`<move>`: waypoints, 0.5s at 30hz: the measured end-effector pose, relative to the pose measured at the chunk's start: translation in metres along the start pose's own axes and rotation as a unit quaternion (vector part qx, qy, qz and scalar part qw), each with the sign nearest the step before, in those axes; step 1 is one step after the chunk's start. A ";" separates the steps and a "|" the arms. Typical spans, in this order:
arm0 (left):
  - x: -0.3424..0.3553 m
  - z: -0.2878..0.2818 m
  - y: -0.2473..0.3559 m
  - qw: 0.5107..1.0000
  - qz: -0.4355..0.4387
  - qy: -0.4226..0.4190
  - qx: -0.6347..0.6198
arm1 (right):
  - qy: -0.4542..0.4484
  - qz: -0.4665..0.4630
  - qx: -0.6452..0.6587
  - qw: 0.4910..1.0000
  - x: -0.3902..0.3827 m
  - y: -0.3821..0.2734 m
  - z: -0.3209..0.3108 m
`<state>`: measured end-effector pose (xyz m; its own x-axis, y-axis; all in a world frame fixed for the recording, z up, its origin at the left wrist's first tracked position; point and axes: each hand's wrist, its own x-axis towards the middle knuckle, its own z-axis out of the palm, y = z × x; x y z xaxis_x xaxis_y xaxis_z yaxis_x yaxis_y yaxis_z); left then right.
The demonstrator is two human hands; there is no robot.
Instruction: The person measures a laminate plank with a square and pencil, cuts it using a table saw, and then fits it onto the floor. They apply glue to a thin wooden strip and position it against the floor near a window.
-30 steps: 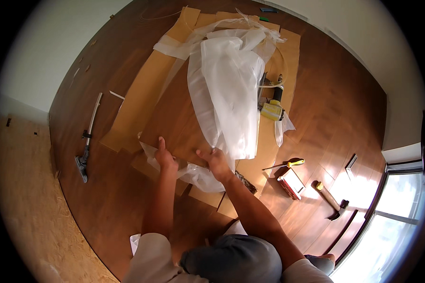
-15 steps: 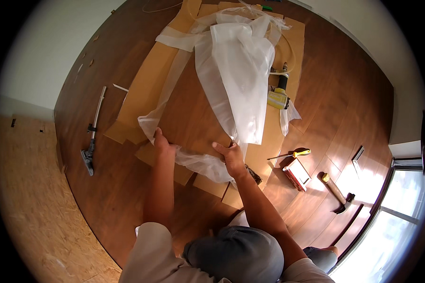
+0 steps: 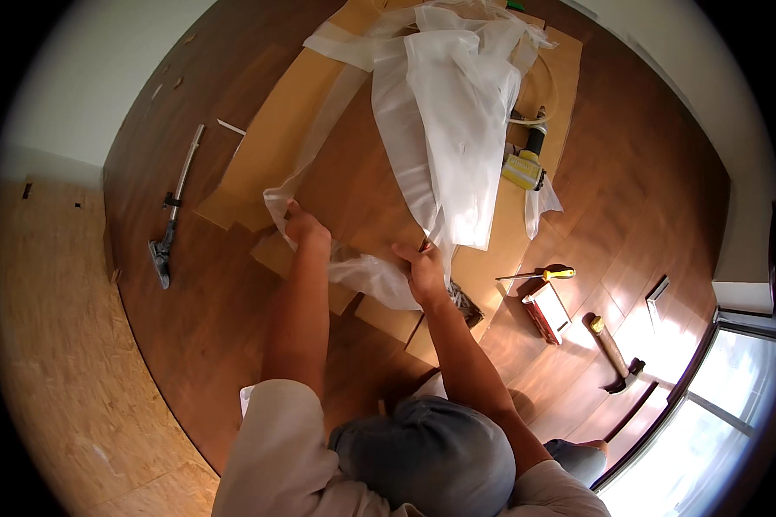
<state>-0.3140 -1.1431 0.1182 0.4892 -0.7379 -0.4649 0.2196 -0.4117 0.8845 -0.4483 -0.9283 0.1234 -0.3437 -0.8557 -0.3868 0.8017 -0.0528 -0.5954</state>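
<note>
A brown wood-look panel [image 3: 358, 185] lies in the middle, part covered by a sheet of white plastic wrapping [image 3: 457, 146]. My left hand [image 3: 307, 231] is closed on the panel's near left corner, its thumb on top and the fingers hidden beneath. At the near right corner, my right hand [image 3: 422, 274] grips the panel the same way, close to the wrapping's lower tip. Loose plastic hangs along the near edge between both hands. Flattened cardboard [image 3: 547, 95] lies under the panel and around it.
A yellow-green nail gun [image 3: 524, 165] with a hose rests on the cardboard's right side. Further right are a yellow-handled screwdriver [image 3: 556, 274], a red and white box [image 3: 547, 314] and a hammer [image 3: 612, 349] near a bright window [image 3: 711, 414]. A vacuum wand [image 3: 177, 207] lies left.
The whole view has shifted, so most things appear slightly higher and further right. Both hands keep their hold on the panel, which sits about the same among the other things.
</note>
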 end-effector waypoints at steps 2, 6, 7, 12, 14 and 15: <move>0.030 -0.020 -0.015 0.999 0.021 -0.011 -0.039 | -0.017 0.019 -0.062 0.998 -0.002 0.011 -0.008; 0.064 -0.035 -0.021 0.995 -0.009 -0.056 -0.078 | -0.047 0.029 -0.092 0.994 -0.010 -0.004 0.012; 0.064 -0.031 -0.021 0.994 -0.002 -0.058 -0.089 | -0.050 0.035 -0.120 0.991 -0.002 0.001 0.001; 0.020 -0.008 -0.019 0.997 -0.002 -0.008 -0.078 | -0.001 -0.017 -0.094 0.995 -0.005 -0.001 -0.001; 0.021 -0.012 -0.022 0.999 -0.015 0.013 -0.037 | 0.012 -0.032 -0.140 0.990 -0.007 -0.008 0.001; 0.025 -0.012 -0.023 0.999 -0.018 0.012 -0.026 | -0.015 -0.017 -0.140 0.990 -0.007 -0.010 -0.002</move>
<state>-0.2971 -1.1458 0.0864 0.4995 -0.7100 -0.4963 0.2806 -0.4094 0.8681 -0.4550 -0.9212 0.1309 -0.3499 -0.8707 -0.3455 0.6220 0.0598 -0.7807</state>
